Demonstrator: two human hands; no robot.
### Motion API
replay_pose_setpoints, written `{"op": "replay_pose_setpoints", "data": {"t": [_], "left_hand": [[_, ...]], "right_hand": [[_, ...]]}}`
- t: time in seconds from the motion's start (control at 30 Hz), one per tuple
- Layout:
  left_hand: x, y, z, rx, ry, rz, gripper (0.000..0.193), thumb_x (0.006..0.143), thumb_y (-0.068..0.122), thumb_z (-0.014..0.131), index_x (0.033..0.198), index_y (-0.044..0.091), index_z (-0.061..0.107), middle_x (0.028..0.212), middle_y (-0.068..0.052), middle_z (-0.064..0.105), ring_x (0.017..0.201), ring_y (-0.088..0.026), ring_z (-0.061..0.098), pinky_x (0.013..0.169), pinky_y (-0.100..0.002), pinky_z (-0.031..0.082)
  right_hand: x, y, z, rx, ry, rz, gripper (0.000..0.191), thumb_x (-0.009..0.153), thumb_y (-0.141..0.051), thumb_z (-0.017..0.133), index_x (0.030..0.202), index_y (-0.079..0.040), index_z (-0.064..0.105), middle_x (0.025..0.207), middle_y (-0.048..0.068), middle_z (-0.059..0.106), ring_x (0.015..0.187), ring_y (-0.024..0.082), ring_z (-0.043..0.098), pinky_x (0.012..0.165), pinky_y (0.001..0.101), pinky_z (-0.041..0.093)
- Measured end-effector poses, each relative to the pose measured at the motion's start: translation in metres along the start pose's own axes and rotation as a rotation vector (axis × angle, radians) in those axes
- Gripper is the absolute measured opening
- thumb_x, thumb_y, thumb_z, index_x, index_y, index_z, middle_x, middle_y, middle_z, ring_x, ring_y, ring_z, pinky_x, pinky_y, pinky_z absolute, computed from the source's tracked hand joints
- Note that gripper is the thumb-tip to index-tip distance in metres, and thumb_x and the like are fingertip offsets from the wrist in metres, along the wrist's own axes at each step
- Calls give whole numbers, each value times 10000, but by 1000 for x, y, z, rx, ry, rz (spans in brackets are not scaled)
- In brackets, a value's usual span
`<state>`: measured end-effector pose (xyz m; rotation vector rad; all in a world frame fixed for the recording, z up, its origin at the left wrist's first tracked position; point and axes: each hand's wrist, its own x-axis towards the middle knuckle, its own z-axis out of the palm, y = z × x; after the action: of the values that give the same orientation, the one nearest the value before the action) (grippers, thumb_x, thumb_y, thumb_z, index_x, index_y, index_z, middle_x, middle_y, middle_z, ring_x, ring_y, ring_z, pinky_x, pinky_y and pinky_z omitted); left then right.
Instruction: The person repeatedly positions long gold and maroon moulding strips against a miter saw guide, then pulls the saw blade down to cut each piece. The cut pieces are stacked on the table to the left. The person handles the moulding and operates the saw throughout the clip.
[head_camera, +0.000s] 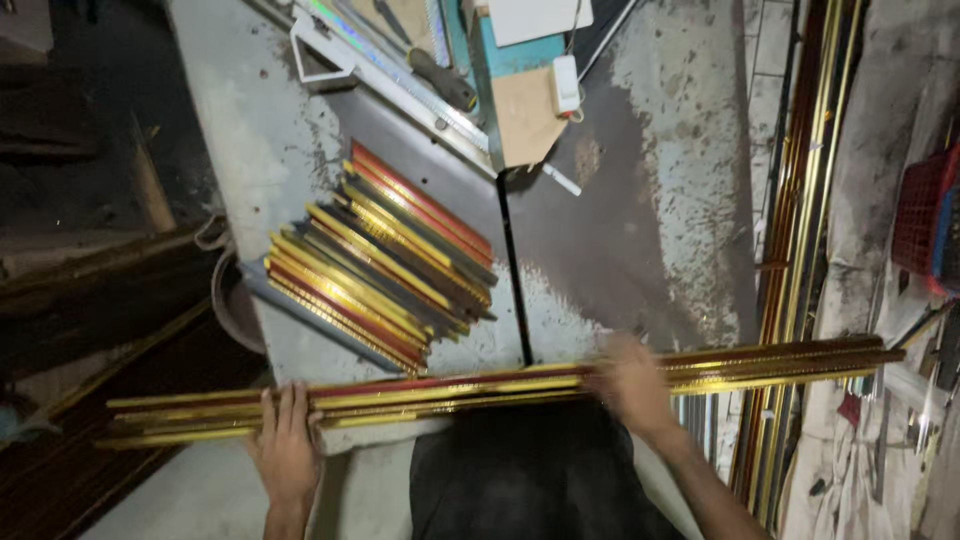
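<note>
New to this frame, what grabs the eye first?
The long bundle of gold and red moulding strips stretched across the lower frame, with the left hand and the right hand both laid on it. Behind it, on the grey worn worktable, lies a slanted stack of shorter gold, red and dark strips.

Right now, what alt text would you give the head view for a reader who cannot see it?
Both hands, left hand and right hand, hold a long bundle of gold and red moulding strips flat across a worn grey workbench. A stack of shorter strips lies behind it.
</note>
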<state>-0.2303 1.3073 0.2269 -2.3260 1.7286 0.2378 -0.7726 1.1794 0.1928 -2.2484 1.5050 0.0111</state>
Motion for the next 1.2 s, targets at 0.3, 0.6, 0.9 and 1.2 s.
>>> {"op": "replay_pose_setpoints", "data": {"t": [0.3,0.6,0.9,1.2], "left_hand": [[17,-19,-8,-16,-185,179,464,831,237,743,1273,232,601,1234,32,649,1205,-204,588,965,-469,446],[4,-1,-21,-22,-135,311,692,649,175,743,1321,169,581,1275,-22,601,1251,-239,535,979,-478,442],[15,-16,-27,-9,-45,445,329,843,132,653,1163,205,675,1098,27,731,1078,-173,665,1022,-480,459],[91,178,-97,-407,865,756,246,1004,175,776,1249,173,750,1241,7,763,1317,-256,650,1216,-496,450]], "right_hand": [[28,-67,-40,33,-303,-155,415,784,-143,728,1184,-106,624,1143,56,618,1124,272,564,929,456,436],[33,-62,-46,174,-440,-161,349,865,-381,745,1010,-71,675,1024,94,632,1071,296,567,909,456,426],[20,-61,-50,-21,-312,-417,304,970,-431,624,1058,-144,671,1039,83,628,1002,265,601,857,444,475],[-35,-4,-119,556,-350,-9,548,939,-293,685,1475,-258,577,980,14,747,715,136,695,673,285,589]]}}
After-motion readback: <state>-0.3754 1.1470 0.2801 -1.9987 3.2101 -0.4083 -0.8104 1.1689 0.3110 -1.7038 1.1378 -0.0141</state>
